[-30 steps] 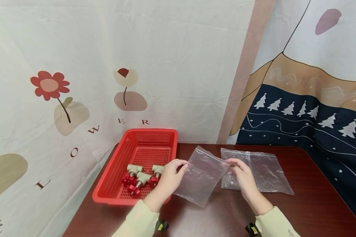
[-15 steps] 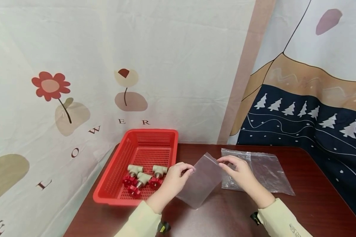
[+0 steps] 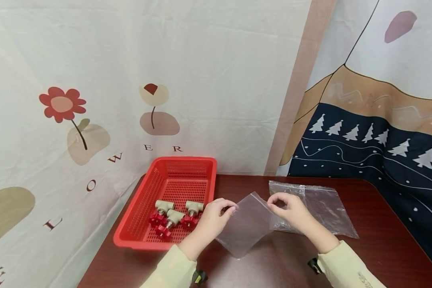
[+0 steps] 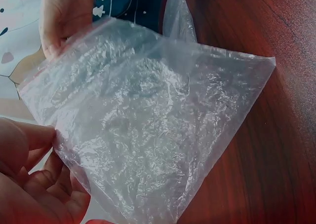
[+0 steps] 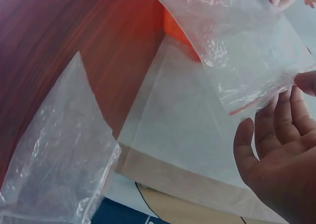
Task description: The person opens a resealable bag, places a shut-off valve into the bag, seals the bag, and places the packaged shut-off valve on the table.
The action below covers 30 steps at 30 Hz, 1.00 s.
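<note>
Across the dark red table [image 3: 378, 244], the work looked barely begun: the red basket [image 3: 185, 159] stood at the left, with flat clear bags [image 3: 329, 214] lying to the right. Between them hung the held bag [image 3: 246, 228], seemingly unfilled — the left hand [image 3: 215, 217] pinched one side edge, the right hand [image 3: 292, 209] the opposite one near the zip strip [image 5: 247, 106]. Smallest, three valves [image 3: 174, 217] lay in the basket, apparently left to deal with.

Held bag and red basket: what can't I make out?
Head view: near right corner of the red basket, hidden by the left arm.
Left wrist view: part of the held bag, cut off by the bottom edge.
Head view: whether its mouth is open, too small.
</note>
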Motion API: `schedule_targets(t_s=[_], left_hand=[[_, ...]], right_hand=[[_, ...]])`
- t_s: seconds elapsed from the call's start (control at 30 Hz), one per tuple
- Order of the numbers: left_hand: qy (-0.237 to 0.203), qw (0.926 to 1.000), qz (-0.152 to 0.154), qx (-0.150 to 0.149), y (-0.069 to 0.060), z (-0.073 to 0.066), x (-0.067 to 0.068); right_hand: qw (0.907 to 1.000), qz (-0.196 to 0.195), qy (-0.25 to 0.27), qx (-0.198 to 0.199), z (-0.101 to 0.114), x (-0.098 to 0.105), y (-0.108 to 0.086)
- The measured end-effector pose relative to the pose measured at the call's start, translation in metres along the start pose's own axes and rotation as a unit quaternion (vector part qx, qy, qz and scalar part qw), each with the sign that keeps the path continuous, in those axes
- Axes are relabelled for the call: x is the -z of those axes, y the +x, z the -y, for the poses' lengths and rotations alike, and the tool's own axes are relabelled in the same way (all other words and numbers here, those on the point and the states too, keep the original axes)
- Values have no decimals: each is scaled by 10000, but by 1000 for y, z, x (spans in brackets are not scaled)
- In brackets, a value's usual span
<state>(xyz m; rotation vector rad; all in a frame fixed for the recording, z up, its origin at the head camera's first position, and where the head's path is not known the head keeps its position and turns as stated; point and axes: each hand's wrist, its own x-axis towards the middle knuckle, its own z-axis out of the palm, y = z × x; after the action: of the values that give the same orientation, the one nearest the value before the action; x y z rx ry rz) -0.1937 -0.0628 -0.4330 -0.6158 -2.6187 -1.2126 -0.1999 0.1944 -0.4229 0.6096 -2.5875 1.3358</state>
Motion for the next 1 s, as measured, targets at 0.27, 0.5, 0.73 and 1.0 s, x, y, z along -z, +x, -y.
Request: schedule_targets(t_s=[0.27, 0.5, 0.73, 1.0], left_hand=[[-327, 9965, -764, 22, -3, -11, -4], [-1806, 9833, -37, 205, -8, -30, -11], [-2475, 9640, 437, 872, -9, -48, -6], [-1964, 9756, 417, 893, -14, -57, 10]], right_hand=[[9971, -267, 566, -442, 6, 2, -6], [9948, -994, 4, 236, 33, -9, -14], [9787, -1056, -747, 1591, 46, -31, -16], [9827, -885, -680, 1477, 50, -45, -15]])
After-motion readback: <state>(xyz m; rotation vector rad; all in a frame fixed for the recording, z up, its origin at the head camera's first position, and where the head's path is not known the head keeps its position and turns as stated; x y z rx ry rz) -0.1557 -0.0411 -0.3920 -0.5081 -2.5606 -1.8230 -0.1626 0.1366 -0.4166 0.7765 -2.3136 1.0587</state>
